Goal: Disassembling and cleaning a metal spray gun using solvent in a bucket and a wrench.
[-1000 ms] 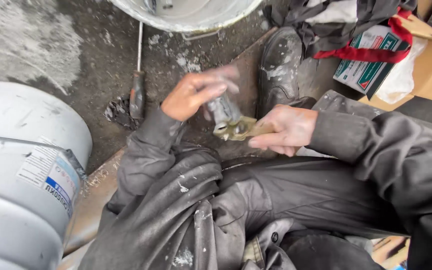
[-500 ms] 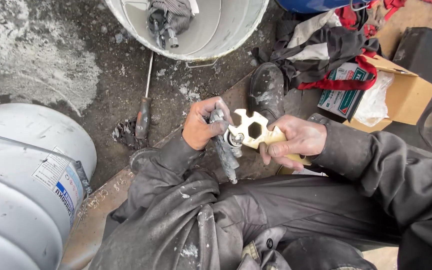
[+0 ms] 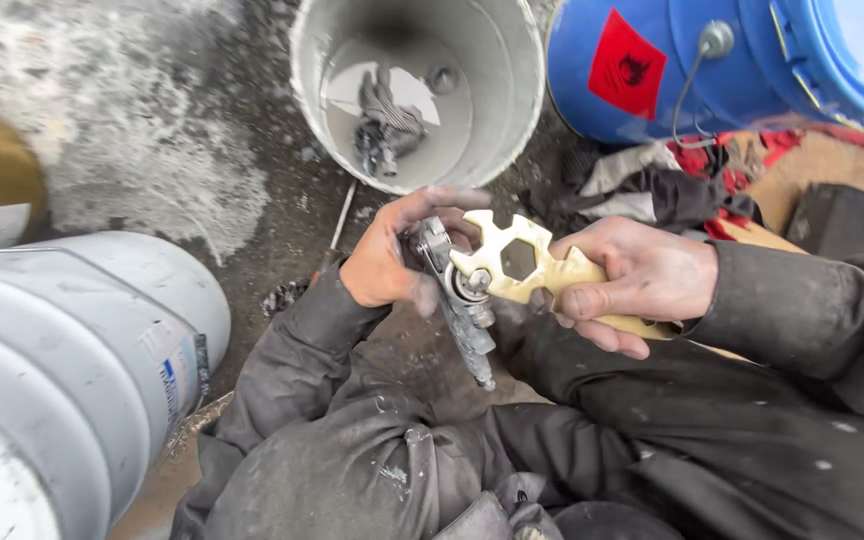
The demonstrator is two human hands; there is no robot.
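Left hand [image 3: 387,265] and right hand [image 3: 642,280] held side by side at centre, wrench [image 3: 512,265] set against metal fitting [image 3: 457,300] between them. Bucket [image 3: 512,110] placed beyond hands — rag [image 3: 387,125] lying inside. Drum [image 3: 82,350] at left; barrel [image 3: 752,60] at far right, behind right hand.

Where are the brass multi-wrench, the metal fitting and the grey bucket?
brass multi-wrench [image 3: 515,262], head view, flat head beside the hexagonal hole.
metal fitting [image 3: 470,335], head view, grimy stem below the wrench.
grey bucket [image 3: 522,95], head view, right inner wall.

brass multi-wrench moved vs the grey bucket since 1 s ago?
Cannot tell: the head camera shifted. The brass wrench now sits just below the grey bucket, in the right hand.
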